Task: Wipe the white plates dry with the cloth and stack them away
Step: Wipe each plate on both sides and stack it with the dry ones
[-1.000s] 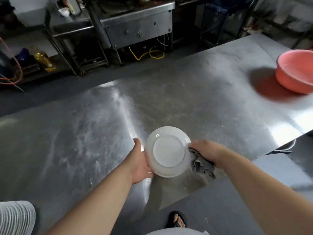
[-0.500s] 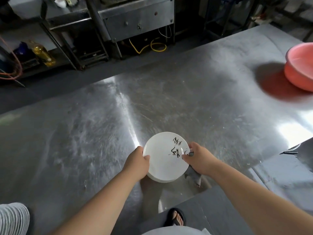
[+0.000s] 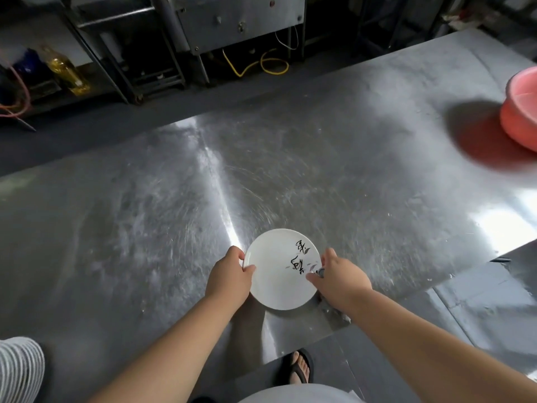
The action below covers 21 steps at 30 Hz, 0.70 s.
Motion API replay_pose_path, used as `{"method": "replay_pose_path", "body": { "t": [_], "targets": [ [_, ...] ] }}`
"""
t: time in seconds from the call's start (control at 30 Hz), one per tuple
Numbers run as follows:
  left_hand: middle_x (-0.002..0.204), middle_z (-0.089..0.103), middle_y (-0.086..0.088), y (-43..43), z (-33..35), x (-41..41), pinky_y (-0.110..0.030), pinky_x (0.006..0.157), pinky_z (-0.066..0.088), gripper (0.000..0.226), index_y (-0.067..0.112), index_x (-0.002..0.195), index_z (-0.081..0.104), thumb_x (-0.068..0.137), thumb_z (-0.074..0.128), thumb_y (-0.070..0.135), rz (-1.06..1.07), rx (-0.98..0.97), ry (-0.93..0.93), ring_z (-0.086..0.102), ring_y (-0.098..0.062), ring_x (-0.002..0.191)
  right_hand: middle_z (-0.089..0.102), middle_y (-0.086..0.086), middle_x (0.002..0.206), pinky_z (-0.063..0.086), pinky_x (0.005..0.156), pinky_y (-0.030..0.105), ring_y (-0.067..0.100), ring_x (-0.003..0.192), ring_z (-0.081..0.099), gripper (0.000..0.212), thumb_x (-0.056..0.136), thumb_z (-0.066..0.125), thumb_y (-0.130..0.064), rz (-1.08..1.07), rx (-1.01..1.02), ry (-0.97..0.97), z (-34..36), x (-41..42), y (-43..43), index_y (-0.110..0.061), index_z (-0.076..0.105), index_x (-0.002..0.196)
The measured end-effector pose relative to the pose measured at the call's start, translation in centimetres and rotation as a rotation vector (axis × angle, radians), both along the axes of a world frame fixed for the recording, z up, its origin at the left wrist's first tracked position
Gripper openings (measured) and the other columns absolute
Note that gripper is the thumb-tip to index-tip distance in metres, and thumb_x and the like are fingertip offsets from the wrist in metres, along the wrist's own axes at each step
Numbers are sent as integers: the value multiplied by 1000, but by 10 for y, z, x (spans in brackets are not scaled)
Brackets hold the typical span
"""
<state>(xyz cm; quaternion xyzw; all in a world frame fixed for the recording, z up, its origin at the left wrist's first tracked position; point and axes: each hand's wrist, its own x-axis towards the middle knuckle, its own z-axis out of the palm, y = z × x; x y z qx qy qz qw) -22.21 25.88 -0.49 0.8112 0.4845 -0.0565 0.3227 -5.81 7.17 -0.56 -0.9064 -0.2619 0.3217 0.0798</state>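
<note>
A white plate (image 3: 273,271) with black brush marks on its face is held face up just above the near edge of the steel table (image 3: 145,216). My left hand (image 3: 229,276) grips its left rim, thumb on top. My right hand (image 3: 338,276) holds the right rim, thumb on the plate's face, with the grey cloth (image 3: 334,309) bunched under the palm. Most of the cloth is hidden beneath that hand and the plate.
A pink plastic basin (image 3: 520,109) stands at the table's far right edge. Beyond the table are steel racks and a cabinet (image 3: 232,21), a yellow hose (image 3: 261,66) and an oil bottle (image 3: 65,71) on the floor. My sandalled foot (image 3: 297,367) shows below the table edge.
One second ago the plate showed its underside; it has been turned face up. My right hand moved from wiping the rim with the cloth to holding the rim. The view shifted slightly.
</note>
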Motion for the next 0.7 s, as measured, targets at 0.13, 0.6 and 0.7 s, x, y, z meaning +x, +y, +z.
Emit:
{"method": "replay_pose_path", "body": {
  "t": [0.13, 0.6, 0.7],
  "targets": [
    [89, 63, 6, 4, -2, 2, -38, 71, 58, 23, 25, 107, 45, 100, 64, 35, -82, 51, 35, 63, -16, 81, 65, -3, 91, 58, 66, 40, 23, 78, 66, 43, 96, 56, -59, 47, -49, -49, 3, -1, 2, -23, 39, 112],
    [88, 67, 12, 67, 57, -82, -36, 78, 56, 25, 37, 115, 50, 99, 54, 56, -73, 160, -18, 64, -14, 80, 67, -9, 76, 56, 64, 31, 16, 68, 67, 66, 87, 42, -87, 157, -15, -289, 99, -28, 81, -24, 52, 105],
    [84, 66, 14, 100, 85, -150, -30, 69, 51, 21, 39, 112, 53, 99, 55, 55, 50, 199, -58, 63, -9, 73, 71, -6, 61, 49, 53, 28, 10, 40, 63, 59, 91, 43, -82, 251, 63, -206, 121, -79, 137, -25, 49, 105]
  ]
}}
